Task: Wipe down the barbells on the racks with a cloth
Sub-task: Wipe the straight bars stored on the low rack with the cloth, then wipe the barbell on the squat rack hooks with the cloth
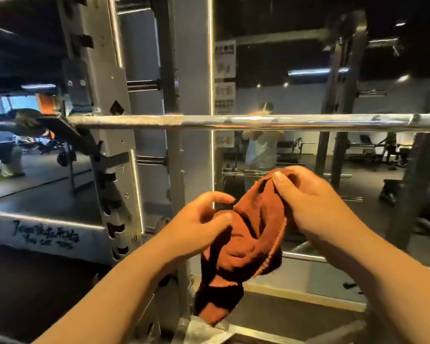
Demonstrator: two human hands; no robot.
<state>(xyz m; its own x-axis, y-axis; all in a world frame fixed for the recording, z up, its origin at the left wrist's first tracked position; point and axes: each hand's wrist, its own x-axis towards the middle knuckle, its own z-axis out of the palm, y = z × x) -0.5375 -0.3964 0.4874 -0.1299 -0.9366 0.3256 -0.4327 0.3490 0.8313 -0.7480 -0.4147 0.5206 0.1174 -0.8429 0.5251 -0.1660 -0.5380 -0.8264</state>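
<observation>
The person faces the rack upright (pixel 109 135). The barbell (pixel 233 121) lies level across its hook, above and beyond both arms. The cloth (pixel 253 239), an orange towel, is not on the bar; it hangs between the two grips, below the bar and apart from it. The right grip (pixel 308 202) pinches the cloth's upper edge between thumb and fingers and holds it highest. The left grip (pixel 204 219) is curled on a fold lower down, at the cloth's left side. The rest droops in a loose tail towards the foot of the rack. Holding it at two points like this looks like a way of bunching or refolding it into a pad (a dangling tail would wipe poorly round a bar). The step in hand therefore seems to be readying the cloth rather than wiping. The mirror (pixel 296 95) behind the rack shows the gym floor and a blurred figure.
</observation>
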